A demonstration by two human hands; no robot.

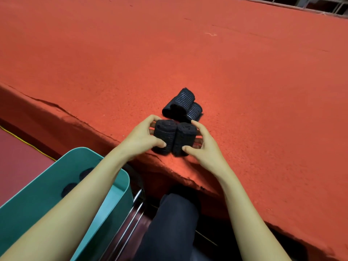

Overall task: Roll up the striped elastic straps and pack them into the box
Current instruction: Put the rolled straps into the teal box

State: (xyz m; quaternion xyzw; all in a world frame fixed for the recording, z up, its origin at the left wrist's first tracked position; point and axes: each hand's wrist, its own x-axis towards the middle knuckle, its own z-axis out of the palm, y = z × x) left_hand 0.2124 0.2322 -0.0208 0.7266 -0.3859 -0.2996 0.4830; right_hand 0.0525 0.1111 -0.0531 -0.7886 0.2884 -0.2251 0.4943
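Note:
Two rolled black elastic straps stand side by side near the table's front edge. My left hand [140, 137] grips the left roll [163, 133], thumb on its near side and fingers behind. My right hand [202, 142] grips the right roll [183, 137] the same way. Just behind them lie two more rolled black straps with thin white stripes [179, 102], one leaning on the other [194, 110]. A teal box [120, 183] sits low at the left beneath my left forearm, with dark rolls [68, 189] inside it.
The table is covered in orange-red felt [244, 81] with a creased front edge. A dark-clothed leg [173, 223] and chrome chair bars [131, 219] lie below the table edge. A yellow cord [20, 140] runs across the red floor at left.

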